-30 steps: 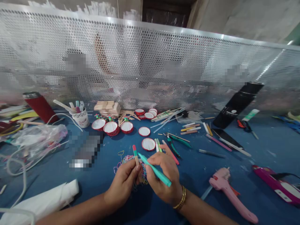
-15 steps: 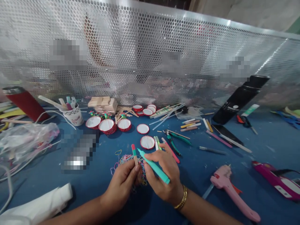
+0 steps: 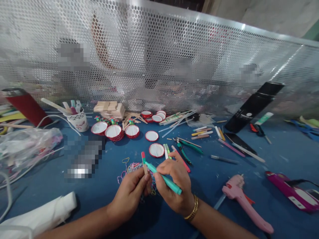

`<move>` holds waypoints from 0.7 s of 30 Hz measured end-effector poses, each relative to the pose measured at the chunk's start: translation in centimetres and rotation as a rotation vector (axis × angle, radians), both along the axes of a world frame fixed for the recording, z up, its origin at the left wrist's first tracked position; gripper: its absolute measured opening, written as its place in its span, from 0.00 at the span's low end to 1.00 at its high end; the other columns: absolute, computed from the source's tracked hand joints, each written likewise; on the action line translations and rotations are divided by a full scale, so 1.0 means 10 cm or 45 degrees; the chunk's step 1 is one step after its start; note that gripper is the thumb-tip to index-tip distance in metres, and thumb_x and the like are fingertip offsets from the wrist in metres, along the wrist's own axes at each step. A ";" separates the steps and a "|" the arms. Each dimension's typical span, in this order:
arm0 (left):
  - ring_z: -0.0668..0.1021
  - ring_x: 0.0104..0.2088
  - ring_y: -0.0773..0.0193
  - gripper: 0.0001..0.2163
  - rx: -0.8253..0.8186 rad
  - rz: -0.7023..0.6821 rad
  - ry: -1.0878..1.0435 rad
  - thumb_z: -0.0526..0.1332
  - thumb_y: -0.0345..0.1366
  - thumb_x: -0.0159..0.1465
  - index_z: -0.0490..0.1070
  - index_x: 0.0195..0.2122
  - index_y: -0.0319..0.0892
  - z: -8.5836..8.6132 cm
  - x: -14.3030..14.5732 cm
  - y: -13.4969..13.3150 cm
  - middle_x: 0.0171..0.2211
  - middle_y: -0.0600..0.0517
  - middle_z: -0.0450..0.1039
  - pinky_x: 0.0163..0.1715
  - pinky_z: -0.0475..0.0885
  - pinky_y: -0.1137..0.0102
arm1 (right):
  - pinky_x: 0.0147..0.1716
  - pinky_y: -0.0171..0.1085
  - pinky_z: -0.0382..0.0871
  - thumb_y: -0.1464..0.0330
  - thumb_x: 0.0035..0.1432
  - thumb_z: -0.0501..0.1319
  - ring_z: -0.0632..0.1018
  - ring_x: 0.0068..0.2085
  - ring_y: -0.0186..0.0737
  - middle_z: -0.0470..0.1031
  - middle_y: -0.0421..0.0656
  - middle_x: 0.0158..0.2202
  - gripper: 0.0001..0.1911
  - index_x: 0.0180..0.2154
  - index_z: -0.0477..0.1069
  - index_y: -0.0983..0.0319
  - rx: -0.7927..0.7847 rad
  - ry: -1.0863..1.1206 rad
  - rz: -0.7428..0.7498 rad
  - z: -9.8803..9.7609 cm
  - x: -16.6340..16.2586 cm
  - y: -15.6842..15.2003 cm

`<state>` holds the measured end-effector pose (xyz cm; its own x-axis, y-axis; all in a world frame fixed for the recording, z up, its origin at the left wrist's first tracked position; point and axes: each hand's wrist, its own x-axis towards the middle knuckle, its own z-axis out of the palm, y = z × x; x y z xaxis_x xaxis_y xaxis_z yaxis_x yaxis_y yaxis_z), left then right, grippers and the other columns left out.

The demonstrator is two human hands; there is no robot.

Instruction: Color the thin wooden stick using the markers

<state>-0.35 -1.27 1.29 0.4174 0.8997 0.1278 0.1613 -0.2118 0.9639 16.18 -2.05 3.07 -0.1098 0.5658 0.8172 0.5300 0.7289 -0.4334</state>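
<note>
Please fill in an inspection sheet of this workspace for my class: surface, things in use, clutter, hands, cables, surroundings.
Surface: blue tabletop, marked with small pale flecks.
Things in use: flat wooden stick with red-and-green end; turquoise marker pen, tip at the green band.
Clutter: round red-rimmed white lids, pink plastic glue gun, black cylindrical bottle, among other items.
Hands: left hand holds the stick; right hand holds the pen.
Cables: thin white cable at far left.
Surroundings: silver perforated metal screen behind; grey wall beyond.
</note>
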 end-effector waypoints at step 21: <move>0.68 0.24 0.69 0.17 0.076 0.068 0.052 0.51 0.43 0.70 0.65 0.25 0.40 0.03 0.00 0.01 0.22 0.55 0.65 0.26 0.62 0.75 | 0.54 0.50 0.63 0.74 0.58 0.60 0.76 0.31 0.33 0.74 0.36 0.27 0.05 0.34 0.65 0.60 0.017 -0.024 -0.054 0.00 -0.01 0.04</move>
